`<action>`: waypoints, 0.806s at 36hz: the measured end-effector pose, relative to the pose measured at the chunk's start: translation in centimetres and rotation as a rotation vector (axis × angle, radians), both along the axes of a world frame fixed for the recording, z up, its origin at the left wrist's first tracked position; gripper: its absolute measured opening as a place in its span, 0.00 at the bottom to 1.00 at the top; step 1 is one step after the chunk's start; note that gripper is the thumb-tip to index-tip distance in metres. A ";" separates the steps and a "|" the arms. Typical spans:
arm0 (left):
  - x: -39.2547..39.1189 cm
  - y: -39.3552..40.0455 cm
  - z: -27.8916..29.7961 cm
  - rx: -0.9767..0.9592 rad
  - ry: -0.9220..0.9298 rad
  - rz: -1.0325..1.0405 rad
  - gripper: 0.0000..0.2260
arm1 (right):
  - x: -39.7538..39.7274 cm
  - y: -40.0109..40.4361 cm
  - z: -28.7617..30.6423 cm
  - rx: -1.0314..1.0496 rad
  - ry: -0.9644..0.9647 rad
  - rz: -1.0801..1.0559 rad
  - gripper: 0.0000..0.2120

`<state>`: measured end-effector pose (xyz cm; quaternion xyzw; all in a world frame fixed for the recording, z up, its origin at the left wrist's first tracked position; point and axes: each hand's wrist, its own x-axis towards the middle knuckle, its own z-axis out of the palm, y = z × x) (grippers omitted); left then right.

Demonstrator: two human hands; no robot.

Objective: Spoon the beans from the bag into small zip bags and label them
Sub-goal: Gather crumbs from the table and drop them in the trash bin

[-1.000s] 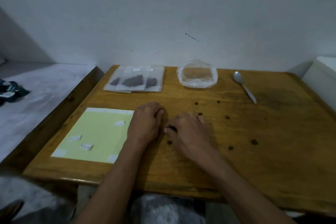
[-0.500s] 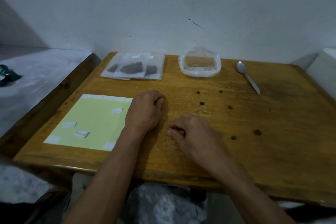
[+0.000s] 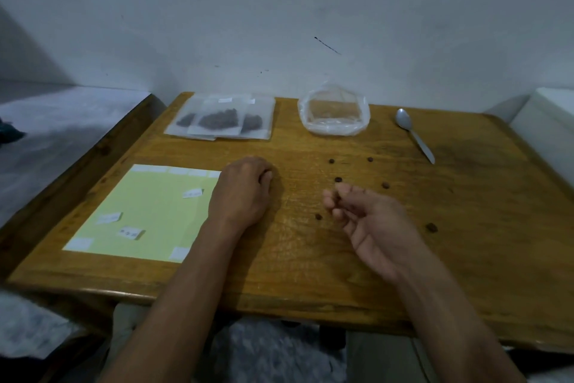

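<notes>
stray beans: a handful lie scattered on the surface right of centre, e.g. one at, one at; looks like spillage waiting for pickup
right hand: palm turned up, fingers loosely curled, fingertips pinched near a small dark speck; likely a bean, can't confirm
left hand: knuckles up, resting on the surface, fingers curled under; can't tell if it holds anything
bean bag: clear, far centre, mouth open, looks near empty, so spooning seems mostly done
small zip bags: far left, overlapped flat, filled, white labels on top; parked out of the work area
spoon: far right, lying idle, bowl up
label sheet: near left by the left hand, few labels left, kept in reach
</notes>
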<state>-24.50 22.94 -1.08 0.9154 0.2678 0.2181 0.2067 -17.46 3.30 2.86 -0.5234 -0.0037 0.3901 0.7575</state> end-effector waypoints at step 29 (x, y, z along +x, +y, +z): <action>4.8 -2.2 -0.6 0.034 0.076 -0.018 0.11 | 1.8 0.1 0.0 -0.383 -0.591 0.091 0.11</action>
